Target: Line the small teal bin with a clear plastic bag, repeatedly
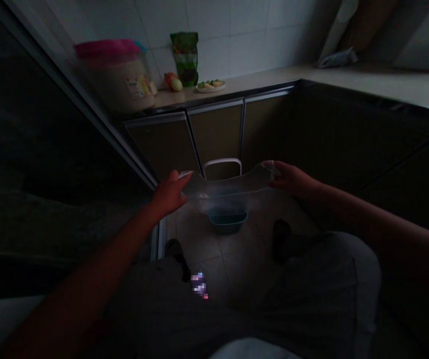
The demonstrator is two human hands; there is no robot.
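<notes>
A clear plastic bag is stretched between my two hands. My left hand pinches its left edge, and my right hand grips its right edge, slightly higher. The bag's mouth sags in the middle. Below and behind the bag, a teal bin stands on the tiled floor, partly seen through the plastic. Its pale raised handle rises behind the bag.
Cabinets stand ahead under a counter. On it are a pink-lidded container, a green pouch, onions and a plate of food. My knees and feet flank the floor.
</notes>
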